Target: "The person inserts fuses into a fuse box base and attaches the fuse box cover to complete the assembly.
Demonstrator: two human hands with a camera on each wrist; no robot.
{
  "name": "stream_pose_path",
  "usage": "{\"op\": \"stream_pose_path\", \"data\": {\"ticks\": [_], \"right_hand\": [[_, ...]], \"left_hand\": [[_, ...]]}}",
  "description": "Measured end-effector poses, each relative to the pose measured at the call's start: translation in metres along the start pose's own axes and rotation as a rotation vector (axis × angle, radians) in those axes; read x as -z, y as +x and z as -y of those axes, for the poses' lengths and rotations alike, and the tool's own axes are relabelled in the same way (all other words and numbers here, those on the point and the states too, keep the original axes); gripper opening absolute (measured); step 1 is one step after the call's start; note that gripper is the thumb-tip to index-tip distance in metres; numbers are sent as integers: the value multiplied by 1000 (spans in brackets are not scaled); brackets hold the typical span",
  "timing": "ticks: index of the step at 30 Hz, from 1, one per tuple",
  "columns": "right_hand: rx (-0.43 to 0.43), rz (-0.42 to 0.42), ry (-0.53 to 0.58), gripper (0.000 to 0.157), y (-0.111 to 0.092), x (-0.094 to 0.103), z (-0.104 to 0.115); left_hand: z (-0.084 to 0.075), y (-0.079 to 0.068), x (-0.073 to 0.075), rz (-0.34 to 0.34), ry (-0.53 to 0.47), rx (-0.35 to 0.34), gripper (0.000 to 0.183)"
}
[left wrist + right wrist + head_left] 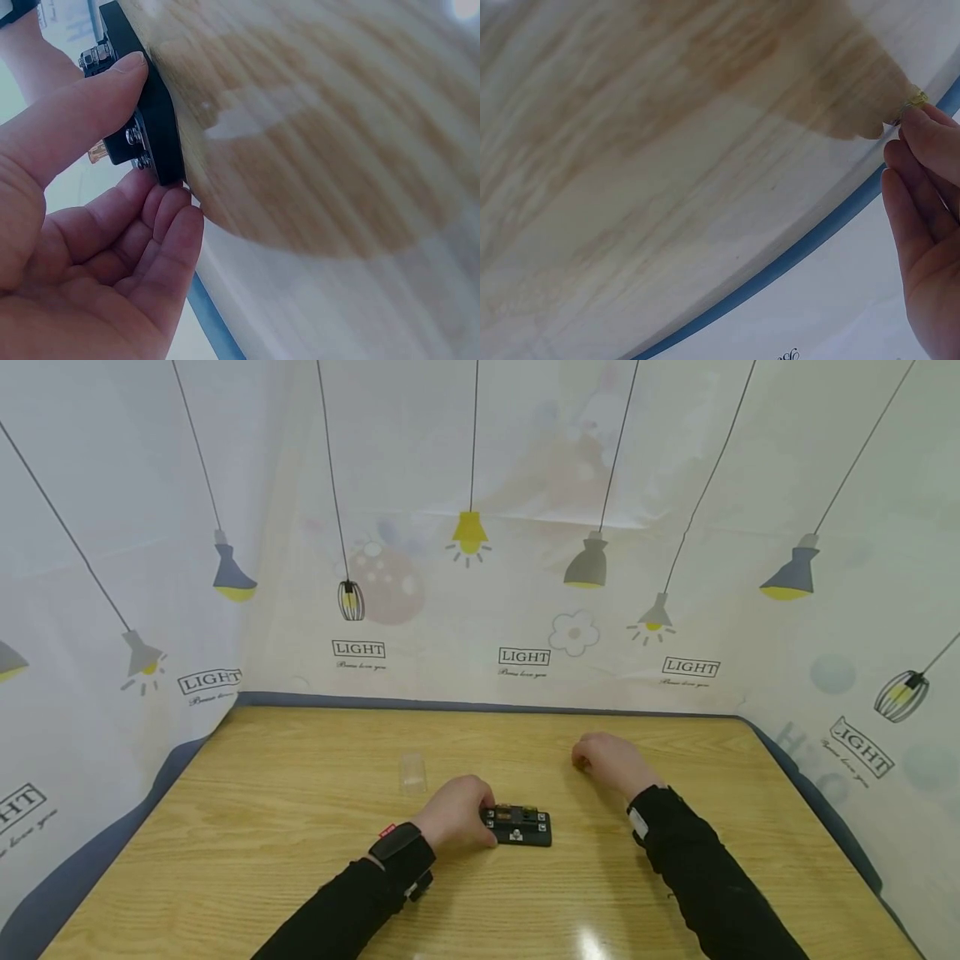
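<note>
A small black block with metal screw terminals (525, 828) lies flat on the wooden table, with yellowish and copper-coloured parts along its top. My left hand (457, 814) grips its left end. In the left wrist view the thumb (112, 94) presses the side of the black block (161, 124) and the fingers curl in at its end. Farther back and to the right, my right hand (611, 762) is held low over the table. Between its thumb and fingers it pinches a small yellowish piece (919, 98), mostly hidden by the fingertips; its kind I cannot tell.
A clear plastic cover (412, 772) lies on the wooden table (315, 777), behind and left of the left hand. A curtain printed with lamps (435, 568) encloses the back and both sides of the table.
</note>
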State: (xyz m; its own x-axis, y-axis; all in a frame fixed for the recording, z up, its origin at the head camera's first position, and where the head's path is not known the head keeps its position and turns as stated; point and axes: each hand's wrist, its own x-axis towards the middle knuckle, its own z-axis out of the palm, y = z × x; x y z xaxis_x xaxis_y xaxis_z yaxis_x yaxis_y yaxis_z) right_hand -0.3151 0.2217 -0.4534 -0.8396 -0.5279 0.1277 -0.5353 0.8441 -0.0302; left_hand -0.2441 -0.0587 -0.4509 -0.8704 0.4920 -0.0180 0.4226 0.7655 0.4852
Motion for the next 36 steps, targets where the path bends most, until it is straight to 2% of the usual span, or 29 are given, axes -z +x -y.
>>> {"op": "stream_pose_path", "data": {"ticks": [7,18,29,36], "right_hand": [[-1,-3,-6,11,-1,1,2],[-47,10,-20,8,-1,3,6],[-59,-29,-29,14,1,-1,2],[-86,-23,-19,12,0,-1,3]], "left_hand": [[0,0,0,-3,11,-4,41],[0,0,0,-8,9,-8,41],[-1,-1,1,-4,11,-12,40],[0,-1,1,-4,2,-10,40]]}}
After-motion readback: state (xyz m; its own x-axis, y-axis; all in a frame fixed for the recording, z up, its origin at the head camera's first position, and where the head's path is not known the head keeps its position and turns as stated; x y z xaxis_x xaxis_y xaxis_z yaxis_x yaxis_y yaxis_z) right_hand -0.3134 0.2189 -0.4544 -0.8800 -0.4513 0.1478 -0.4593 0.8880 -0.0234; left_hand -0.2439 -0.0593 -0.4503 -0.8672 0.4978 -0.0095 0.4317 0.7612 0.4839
